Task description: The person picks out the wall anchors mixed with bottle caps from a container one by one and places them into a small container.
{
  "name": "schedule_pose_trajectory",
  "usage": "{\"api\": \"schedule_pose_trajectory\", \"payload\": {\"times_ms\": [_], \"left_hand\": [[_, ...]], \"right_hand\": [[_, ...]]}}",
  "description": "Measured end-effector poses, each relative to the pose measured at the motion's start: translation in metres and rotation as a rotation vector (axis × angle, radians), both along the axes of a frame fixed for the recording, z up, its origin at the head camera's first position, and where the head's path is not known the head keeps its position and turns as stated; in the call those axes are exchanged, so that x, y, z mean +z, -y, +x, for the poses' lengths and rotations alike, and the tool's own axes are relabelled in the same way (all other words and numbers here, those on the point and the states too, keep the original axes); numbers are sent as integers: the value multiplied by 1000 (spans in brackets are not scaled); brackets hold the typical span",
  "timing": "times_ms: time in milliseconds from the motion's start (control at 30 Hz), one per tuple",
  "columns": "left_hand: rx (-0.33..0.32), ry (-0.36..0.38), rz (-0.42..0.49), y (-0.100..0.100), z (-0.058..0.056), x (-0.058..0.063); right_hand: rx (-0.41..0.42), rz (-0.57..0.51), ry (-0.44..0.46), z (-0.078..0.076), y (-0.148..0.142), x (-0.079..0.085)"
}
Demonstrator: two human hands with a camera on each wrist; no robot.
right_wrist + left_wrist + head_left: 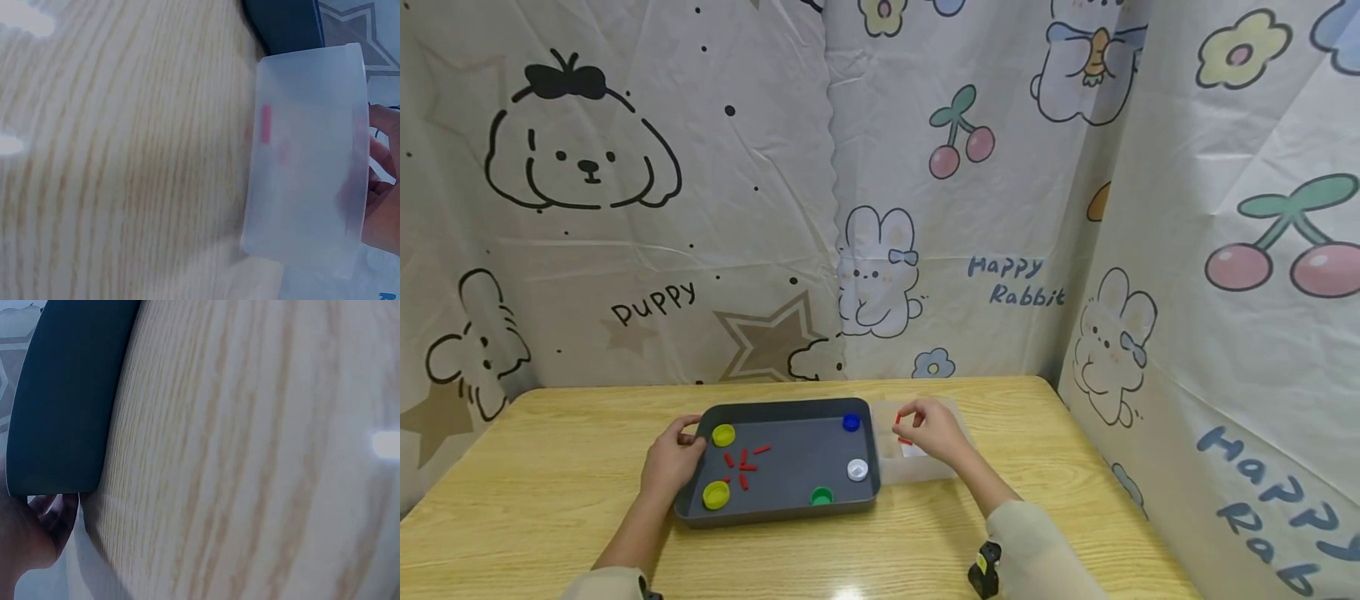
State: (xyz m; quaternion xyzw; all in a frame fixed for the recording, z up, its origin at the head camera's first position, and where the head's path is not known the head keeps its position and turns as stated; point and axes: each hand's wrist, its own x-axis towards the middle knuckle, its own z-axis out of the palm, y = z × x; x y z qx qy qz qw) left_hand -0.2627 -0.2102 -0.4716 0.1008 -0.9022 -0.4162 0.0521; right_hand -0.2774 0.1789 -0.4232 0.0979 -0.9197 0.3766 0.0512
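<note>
My left hand (668,460) grips the left edge of a dark grey tray (793,446), its fingers curled by the tray's end in the left wrist view. A small red stick (897,420) is pinched between the thumb and fingertips of my right hand (934,429), over a translucent white box (917,473) beside the tray. Inside that box lies another red stick (905,442), showing faintly through the wall in the right wrist view. Several loose red sticks (748,467) are scattered on the left half of the tray floor.
The tray also holds two yellow caps (717,495), a blue cap (851,422), a white cap (857,470) and a green cap (822,497). Everything stands on a wood-grain table (587,417). A printed curtain (760,250) hangs behind and at the right.
</note>
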Motion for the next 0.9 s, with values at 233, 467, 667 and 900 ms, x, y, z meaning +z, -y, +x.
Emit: {"api": "schedule_pose_trajectory", "payload": {"times_ms": [233, 467, 667, 900], "left_hand": [[2, 3, 2, 0, 1, -1], [4, -5, 3, 0, 0, -1], [15, -7, 6, 1, -2, -2], [11, -14, 11, 1, -2, -3]], "right_hand": [[15, -11, 16, -1, -2, -7], [14, -17, 29, -3, -3, -7], [10, -15, 33, -3, -3, -6], [2, 3, 25, -5, -2, -5]]}}
